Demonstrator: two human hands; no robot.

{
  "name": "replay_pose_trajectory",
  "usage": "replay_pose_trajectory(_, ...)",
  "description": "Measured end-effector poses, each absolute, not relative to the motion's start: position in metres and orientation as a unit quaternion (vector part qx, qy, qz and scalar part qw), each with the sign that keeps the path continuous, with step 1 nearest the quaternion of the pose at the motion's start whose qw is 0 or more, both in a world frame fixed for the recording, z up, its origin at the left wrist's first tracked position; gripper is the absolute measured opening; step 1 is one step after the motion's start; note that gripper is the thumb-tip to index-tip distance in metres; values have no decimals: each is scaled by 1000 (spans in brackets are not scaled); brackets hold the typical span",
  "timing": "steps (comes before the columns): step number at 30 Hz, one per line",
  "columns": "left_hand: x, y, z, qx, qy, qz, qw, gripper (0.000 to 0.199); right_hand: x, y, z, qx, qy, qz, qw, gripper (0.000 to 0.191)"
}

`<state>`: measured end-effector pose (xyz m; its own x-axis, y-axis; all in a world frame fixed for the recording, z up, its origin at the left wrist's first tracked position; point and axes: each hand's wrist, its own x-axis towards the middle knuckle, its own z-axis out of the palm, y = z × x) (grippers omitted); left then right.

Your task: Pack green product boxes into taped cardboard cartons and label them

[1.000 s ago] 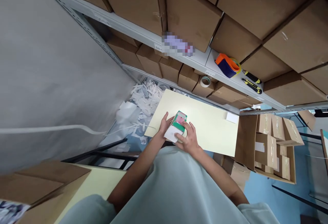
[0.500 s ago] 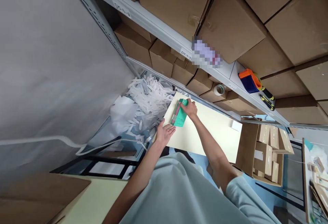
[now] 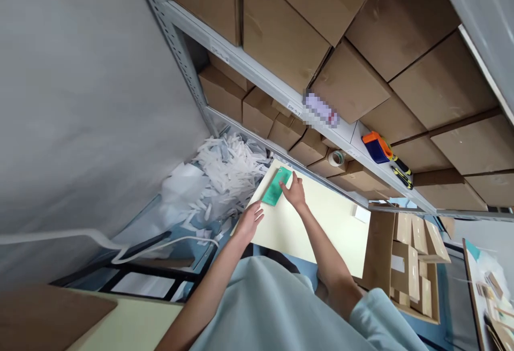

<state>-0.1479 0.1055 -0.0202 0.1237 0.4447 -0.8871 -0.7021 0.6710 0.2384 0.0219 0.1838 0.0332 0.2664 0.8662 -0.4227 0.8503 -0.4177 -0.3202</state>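
Observation:
A flat green box (image 3: 277, 186) lies on the cream tabletop (image 3: 325, 228), near its left end, with its plain green face up. At the box's right edge is my right hand (image 3: 295, 191), thumb and index finger spread apart. The thumb tip is over or against the box's edge; I cannot tell whether it touches. My left hand (image 3: 249, 222) is just below the box's near corner, its fingers stretched out and slightly apart, holding nothing.
Shelves of cardboard boxes (image 3: 285, 40) run behind the table. A tape roll (image 3: 336, 158) and an orange-and-blue tool (image 3: 376, 146) sit there. White paper scraps (image 3: 233, 166) heap at left. A small white box (image 3: 361, 213) and an open carton (image 3: 379, 249) are at right.
The box showed a pink side strip and was in my right hand's grip; now it lies flat. My right hand has let go and shifted to its right side. The camera view has shifted.

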Motion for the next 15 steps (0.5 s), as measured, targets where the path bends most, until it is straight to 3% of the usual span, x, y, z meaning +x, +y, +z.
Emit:
replay_pose_trajectory(5, -152, 81, 17, -82, 525, 468, 706, 10, 40, 110, 66, -734, -581, 315, 159, 84)
replay_pose_trajectory(9, -154, 48, 46, -35, 517, 538, 665, 18, 57, 65, 90, -688, -593, 341, 243, 80)
replay_pose_trajectory(15, -153, -37, 83, -1, 526, 621, 581, 24, 54, -3, 113, -571, -655, 422, 258, 70)
